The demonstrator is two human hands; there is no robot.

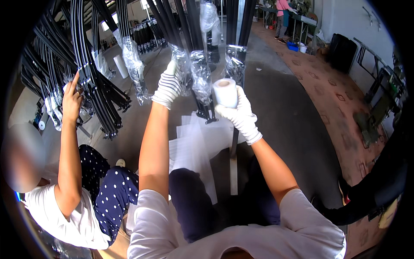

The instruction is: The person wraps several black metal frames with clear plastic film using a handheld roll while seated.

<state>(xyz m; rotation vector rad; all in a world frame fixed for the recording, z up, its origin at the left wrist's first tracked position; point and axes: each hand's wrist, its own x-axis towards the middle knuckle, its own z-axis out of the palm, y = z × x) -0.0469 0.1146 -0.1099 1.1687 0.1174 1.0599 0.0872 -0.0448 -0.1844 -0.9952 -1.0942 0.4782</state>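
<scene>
In a white striped glove, my left hand (167,88) is closed at the side of a hanging bundle of black rods, whose lower part is wrapped in clear plastic film (180,64). Its fingers are partly hidden there. My right hand (243,115), gloved too, grips a roll of plastic film (225,93) with its cardboard core facing up. Between my hands hangs another film-wrapped bundle (200,77), its bare black ends showing below. Just behind the roll is a further wrapped bundle (235,62).
At my left sits a co-worker in polka-dot trousers (114,183), one bare hand (72,101) at unwrapped black rods (101,95). White sheets (194,138) lie below my hands. A dark-clothed leg (366,190) is at right; another person (282,17) stands far off by a table.
</scene>
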